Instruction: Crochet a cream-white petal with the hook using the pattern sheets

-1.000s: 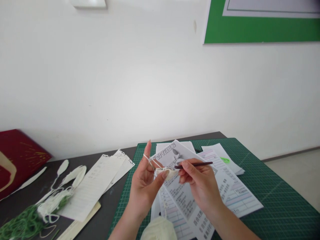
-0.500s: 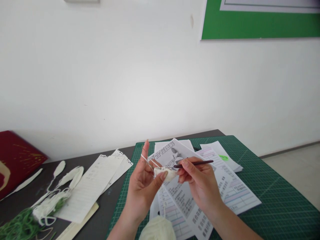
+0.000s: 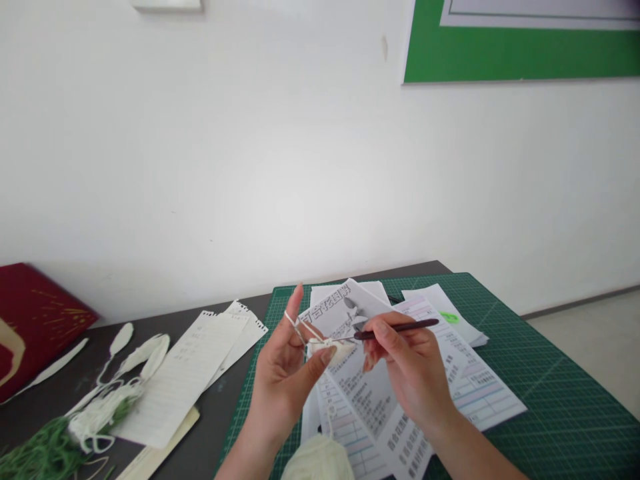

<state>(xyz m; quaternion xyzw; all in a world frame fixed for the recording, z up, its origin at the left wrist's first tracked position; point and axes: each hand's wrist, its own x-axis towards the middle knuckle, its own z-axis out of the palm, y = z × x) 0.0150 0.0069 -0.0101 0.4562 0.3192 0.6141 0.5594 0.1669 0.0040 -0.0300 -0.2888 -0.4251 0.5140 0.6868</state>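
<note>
My left hand (image 3: 285, 373) pinches a small cream crochet piece (image 3: 334, 349) between thumb and finger. A cream yarn strand (image 3: 296, 324) wraps over my raised index finger. My right hand (image 3: 407, 370) grips a dark brown crochet hook (image 3: 400, 328), its tip at the piece. Both hands hover above printed pattern sheets (image 3: 380, 393) lying on a green cutting mat (image 3: 560, 400). A cream yarn ball (image 3: 317, 459) sits at the bottom edge below my hands.
Lined note sheets (image 3: 195, 373) lie left of the mat on the dark table (image 3: 225, 400). Cream crocheted petals (image 3: 143, 353) and a tangle of green and cream yarn (image 3: 60, 440) lie at far left, next to a red box (image 3: 35, 320). A white wall stands behind.
My right hand has drawn the hook a little to the right, away from the piece. My left hand keeps its pinch almost unmoved.
</note>
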